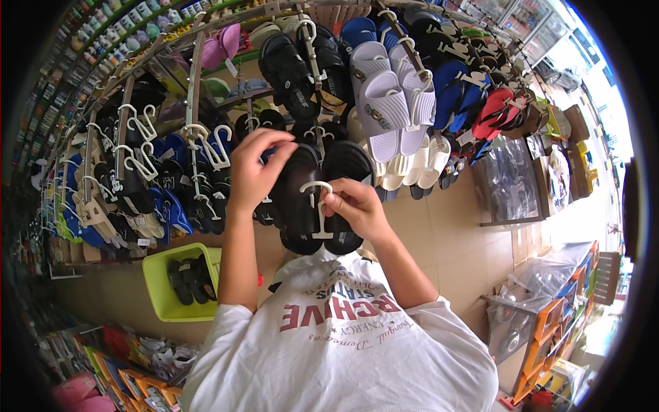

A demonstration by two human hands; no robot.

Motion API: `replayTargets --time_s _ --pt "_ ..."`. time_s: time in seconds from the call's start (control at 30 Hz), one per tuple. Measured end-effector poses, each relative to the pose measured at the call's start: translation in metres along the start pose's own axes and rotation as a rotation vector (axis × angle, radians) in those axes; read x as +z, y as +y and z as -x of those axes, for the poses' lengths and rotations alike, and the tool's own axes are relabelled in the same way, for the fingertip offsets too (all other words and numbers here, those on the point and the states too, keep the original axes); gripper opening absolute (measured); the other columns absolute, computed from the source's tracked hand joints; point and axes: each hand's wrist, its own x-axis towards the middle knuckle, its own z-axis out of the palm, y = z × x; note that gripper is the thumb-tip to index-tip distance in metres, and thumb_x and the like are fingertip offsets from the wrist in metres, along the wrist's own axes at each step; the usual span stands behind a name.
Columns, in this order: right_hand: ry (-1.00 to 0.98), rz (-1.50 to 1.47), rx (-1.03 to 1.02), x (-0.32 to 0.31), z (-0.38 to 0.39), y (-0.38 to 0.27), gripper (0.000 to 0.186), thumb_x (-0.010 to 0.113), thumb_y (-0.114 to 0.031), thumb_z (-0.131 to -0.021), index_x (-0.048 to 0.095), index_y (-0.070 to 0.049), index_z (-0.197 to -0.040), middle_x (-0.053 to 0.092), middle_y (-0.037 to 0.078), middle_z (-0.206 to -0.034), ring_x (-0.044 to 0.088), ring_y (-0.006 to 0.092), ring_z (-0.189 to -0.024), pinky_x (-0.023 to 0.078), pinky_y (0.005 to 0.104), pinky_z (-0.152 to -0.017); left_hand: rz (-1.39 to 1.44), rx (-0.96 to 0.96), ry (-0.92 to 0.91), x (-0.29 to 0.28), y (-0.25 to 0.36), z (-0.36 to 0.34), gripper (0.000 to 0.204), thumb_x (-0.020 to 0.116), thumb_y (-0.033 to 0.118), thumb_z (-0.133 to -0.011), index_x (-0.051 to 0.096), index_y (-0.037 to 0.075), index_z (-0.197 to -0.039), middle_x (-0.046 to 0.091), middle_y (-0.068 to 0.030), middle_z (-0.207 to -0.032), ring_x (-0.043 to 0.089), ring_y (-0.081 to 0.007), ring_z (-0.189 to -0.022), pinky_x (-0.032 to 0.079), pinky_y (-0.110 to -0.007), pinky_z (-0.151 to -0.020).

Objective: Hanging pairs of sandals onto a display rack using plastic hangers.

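Note:
A pair of black slippers hangs in front of my chest on a white plastic shoe hanger. My right hand is closed, pinching the hanger's stem just under its hook between thumb and fingers. Up and to the left, my left hand is raised with fingers bent and a gap between thumb and forefinger. Nothing shows in it. Its fingertips are by the upper end of the left slipper; whether they touch it I cannot tell.
Ahead stands a display rack with metal arms, carrying black sandals, lilac slides and several empty white hangers. A lime-green bin holding dark slippers is on the floor at left. Plastic-covered boxes stand at right.

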Motion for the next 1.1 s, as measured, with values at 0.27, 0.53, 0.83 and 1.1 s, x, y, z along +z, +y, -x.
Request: replayTargets --time_s 0.27,0.53,0.83,1.1 --pt "-0.032 -0.026 -0.021 -0.021 -0.035 -0.01 0.017 0.061 -0.014 -0.1 0.065 0.002 -0.102 0.064 0.001 -0.081 0.059 0.0049 -0.074 0.049 0.0216 -0.069 0.503 -0.68 0.086 0.011 0.018 0.135 0.022 0.062 0.019 -0.099 0.07 0.0 -0.091 0.07 -0.0068 -0.081 0.067 -0.0132 -0.073 0.052 -0.026 -0.069" --pt "-0.033 -0.033 -0.047 -0.017 -0.058 -0.021 0.016 0.06 -0.016 -0.1 0.065 -0.001 -0.099 0.065 0.003 -0.082 0.061 0.0082 -0.076 0.05 0.0231 -0.071 1.318 -0.825 0.027 0.067 0.012 0.12 0.034 0.054 0.017 -0.102 0.048 0.006 -0.133 0.067 -0.019 -0.115 0.065 -0.0313 -0.112 0.051 -0.038 -0.096" --pt "0.079 0.025 0.001 -0.018 -0.084 -0.022 0.021 0.057 -0.02 -0.102 0.064 0.0 -0.103 0.065 0.003 -0.079 0.064 0.0091 -0.076 0.052 0.0228 -0.07 1.359 -0.763 0.131 0.086 -0.005 0.09 0.026 0.056 0.009 -0.099 0.05 0.005 -0.124 0.066 -0.0151 -0.114 0.065 -0.0335 -0.112 0.054 -0.041 -0.095" --pt "0.153 0.046 -0.01 -0.032 -0.118 -0.043 0.021 0.058 -0.022 -0.101 0.064 -0.003 -0.106 0.066 0.003 -0.081 0.064 0.0099 -0.076 0.05 0.0234 -0.069 1.21 -0.698 0.189 0.091 0.005 0.042 0.025 0.061 0.011 -0.097 0.05 0.006 -0.119 0.067 -0.0135 -0.107 0.068 -0.0315 -0.106 0.055 -0.036 -0.088"
